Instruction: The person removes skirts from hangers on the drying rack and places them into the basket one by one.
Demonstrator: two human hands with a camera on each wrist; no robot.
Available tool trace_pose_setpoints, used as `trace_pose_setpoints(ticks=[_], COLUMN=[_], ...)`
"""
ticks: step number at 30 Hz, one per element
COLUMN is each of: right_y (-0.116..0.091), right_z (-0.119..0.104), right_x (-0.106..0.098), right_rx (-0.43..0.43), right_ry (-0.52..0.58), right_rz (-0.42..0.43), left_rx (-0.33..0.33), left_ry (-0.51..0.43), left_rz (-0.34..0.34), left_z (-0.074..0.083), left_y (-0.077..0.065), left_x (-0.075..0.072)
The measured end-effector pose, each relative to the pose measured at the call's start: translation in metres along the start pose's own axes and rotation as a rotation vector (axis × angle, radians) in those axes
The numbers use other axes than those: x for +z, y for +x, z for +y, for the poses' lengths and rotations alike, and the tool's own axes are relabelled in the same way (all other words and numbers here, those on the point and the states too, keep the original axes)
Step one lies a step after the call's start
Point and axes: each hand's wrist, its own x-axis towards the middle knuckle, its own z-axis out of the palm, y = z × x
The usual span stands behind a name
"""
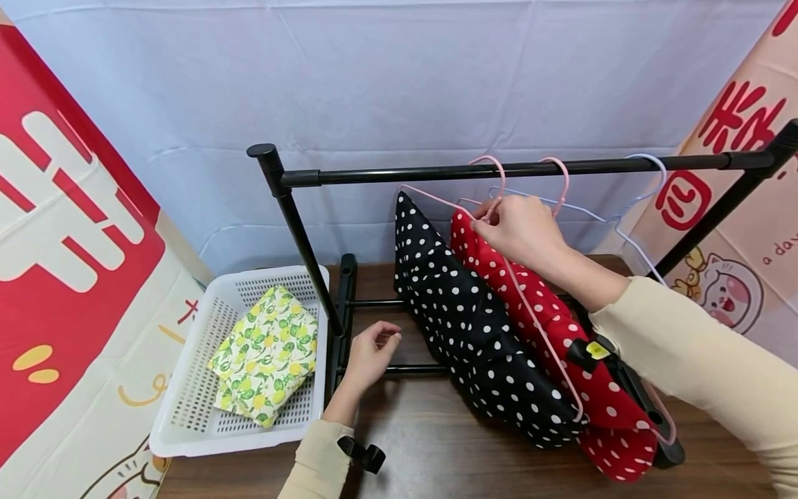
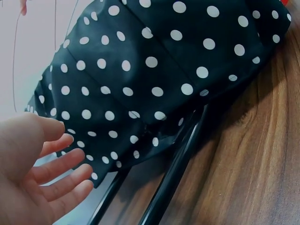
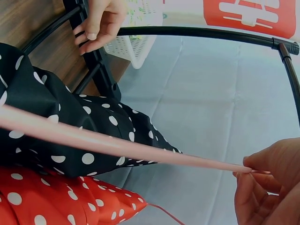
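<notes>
My right hand (image 1: 530, 225) pinches a pink hanger (image 1: 541, 331) just below its hook, which sits over the black rail (image 1: 386, 176). A black cloth with white dots (image 1: 464, 319) hangs folded at this hanger, and the pink bar crosses in front of it in the right wrist view. Behind it hangs a red cloth with white dots (image 1: 614, 409) on a second pink hanger. My left hand (image 1: 369, 357) is held low to the left of the black cloth, fingers loosely bent and holding nothing. In the left wrist view its fingers (image 2: 70, 183) appear in front of the black cloth.
A white plastic basket (image 1: 181, 416) at the left holds a folded lemon-print cloth (image 1: 268, 353). A light blue hanger (image 1: 630, 229) hangs on the rail at the right. The rack's black base bars (image 1: 414, 369) lie on the wooden table (image 1: 411, 430).
</notes>
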Motion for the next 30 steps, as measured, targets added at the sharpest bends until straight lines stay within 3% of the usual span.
trace_pose_setpoints(ticks=[12, 30], right_y=[-0.002, -0.008], right_z=[-0.008, -0.023], right_x=[-0.014, -0.024], right_rx=[-0.014, -0.061], right_ry=[0.011, 0.001], right_rz=[0.023, 0.053], left_rx=[-0.016, -0.163], left_ry=[0.010, -0.172], left_rz=[0.019, -0.062], left_z=[-0.002, -0.002], left_y=[0.001, 0.003], left_x=[0.008, 0.020])
